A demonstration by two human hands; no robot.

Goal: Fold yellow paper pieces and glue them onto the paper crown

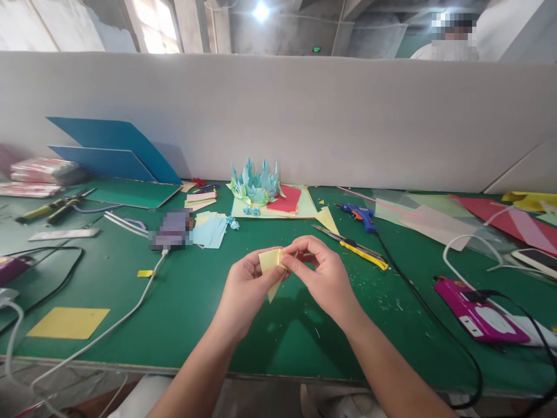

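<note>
A small piece of pale yellow paper [268, 261], partly folded, is held up over the green table in front of me. My left hand [249, 281] grips it from the left between thumb and fingers. From the right, my right hand [315, 264] pinches its upper edge with thumb and forefinger. One pointed corner of the paper hangs below my left thumb. Beyond my hands stands a light blue and green folded-paper flower [256, 183]. A yellow utility knife [363, 255] lies to the right with its blade out.
A blue glue gun [359, 216] trails a black cord across the right side. A purple power strip [481, 313] sits at the right. Light blue paper sheets [211, 231] and a yellow sheet [69, 323] lie leftward. Pliers [58, 206] rest far left. A white partition [278, 116] closes the back.
</note>
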